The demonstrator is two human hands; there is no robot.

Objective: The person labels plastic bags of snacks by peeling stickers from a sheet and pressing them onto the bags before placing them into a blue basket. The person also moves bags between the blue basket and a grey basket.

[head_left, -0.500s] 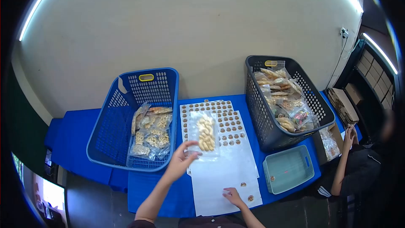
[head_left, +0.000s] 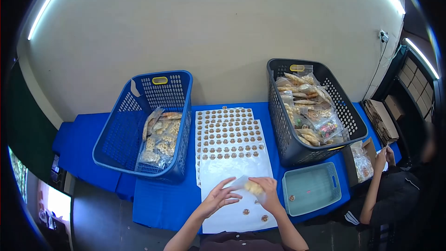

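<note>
My right hand (head_left: 268,191) grips a clear bag of pale snacks (head_left: 253,187) by its right side, fingers bent over it. The bag is tilted above the lower part of a white sticker sheet (head_left: 213,214). At the bag's left edge is my left hand (head_left: 217,200), its fingers stretched and apart. Rows of round brown stickers (head_left: 227,135) cover the upper part of the stacked sheets. Two loose round stickers, one of them a brown sticker (head_left: 245,212), show on the bare white area below my right hand.
A blue basket (head_left: 116,160) with several snack bags stands left; a fuller black basket (head_left: 290,153) stands right. In front of it sits a pale green tray (head_left: 311,209). At far right, a person (head_left: 392,195) works beside a box of bags (head_left: 362,165) and stacked cardboard (head_left: 378,121).
The snack bag has come down toward me and passed from my left hand to my right. My left hand has lowered and its fingers have spread. The view has shifted slightly.
</note>
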